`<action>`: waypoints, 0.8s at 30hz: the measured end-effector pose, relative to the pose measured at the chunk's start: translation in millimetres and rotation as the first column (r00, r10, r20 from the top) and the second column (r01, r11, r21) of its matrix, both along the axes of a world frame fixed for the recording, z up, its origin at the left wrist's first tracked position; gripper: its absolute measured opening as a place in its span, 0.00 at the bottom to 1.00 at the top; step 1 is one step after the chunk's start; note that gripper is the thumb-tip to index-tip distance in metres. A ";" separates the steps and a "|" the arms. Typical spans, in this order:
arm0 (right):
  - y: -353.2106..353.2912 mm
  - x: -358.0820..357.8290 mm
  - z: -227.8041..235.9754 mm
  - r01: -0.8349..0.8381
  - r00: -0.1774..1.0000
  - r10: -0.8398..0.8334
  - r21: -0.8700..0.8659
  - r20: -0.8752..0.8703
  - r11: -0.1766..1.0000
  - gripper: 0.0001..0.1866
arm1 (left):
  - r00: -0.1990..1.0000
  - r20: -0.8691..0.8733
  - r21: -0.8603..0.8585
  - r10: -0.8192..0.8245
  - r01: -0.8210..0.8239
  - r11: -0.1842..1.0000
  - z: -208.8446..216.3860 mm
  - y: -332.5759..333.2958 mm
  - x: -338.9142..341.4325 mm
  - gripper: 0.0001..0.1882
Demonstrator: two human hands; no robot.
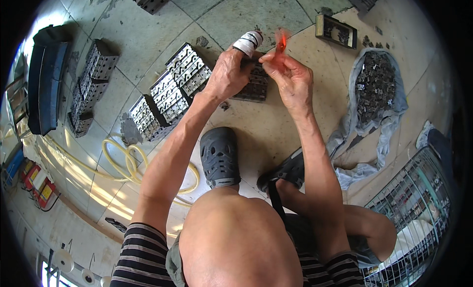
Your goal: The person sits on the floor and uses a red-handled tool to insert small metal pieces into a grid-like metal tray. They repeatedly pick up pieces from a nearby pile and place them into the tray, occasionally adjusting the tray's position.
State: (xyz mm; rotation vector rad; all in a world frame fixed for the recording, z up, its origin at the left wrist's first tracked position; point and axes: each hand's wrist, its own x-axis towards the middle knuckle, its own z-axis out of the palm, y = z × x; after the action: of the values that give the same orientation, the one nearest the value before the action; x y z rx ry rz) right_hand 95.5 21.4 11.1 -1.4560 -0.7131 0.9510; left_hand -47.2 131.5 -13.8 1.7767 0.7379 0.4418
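My left hand (227, 74) is closed, its fingers curled around something dark that they mostly hide. White wrapping with dark bands (248, 43) covers one of its fingers. Close beside it, my right hand (291, 82) is closed, thumb and forefinger pinched near the left hand's fingertips. At the right fingers shows a blurred, see-through red-orange thing (281, 44), whose kind I cannot make out. Beneath both hands a dark stack of perforated metal parts (254, 85) stands on the floor, partly hidden. Left of my left forearm lie rows of stacked silvery metal parts (180, 77).
A grey sack (353, 97) of small dark metal pieces lies open at the right. Behind it sits a small open box (336, 31). More metal stacks (92, 85) and a yellow hose (129, 161) are at the left. A wire cage (419, 203) stands lower right. My dark clogs (220, 156) are below.
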 end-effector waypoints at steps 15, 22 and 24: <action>-2.9 -14.5 4.5 0.081 0.983 -0.070 -0.057 0.171 0.995 0.07 | 0.963 -0.158 0.255 -0.217 0.252 0.933 -15.0 19.2 5.4 0.19; -10.7 -20.6 11.9 0.188 0.921 -0.143 -0.093 0.363 0.978 0.06 | 0.952 -0.121 -0.113 -0.280 0.267 0.957 -9.4 32.6 12.2 0.11; -15.2 -24.3 10.4 0.130 0.856 -0.119 0.013 0.503 0.991 0.06 | 0.953 -0.096 -0.002 -0.286 0.287 0.958 -9.2 31.4 12.8 0.14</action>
State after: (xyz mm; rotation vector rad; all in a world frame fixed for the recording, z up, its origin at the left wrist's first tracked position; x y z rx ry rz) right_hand 71.2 6.2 21.5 -1.7712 -0.9735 0.4710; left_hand -34.3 162.9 -23.0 1.8911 0.5310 0.1674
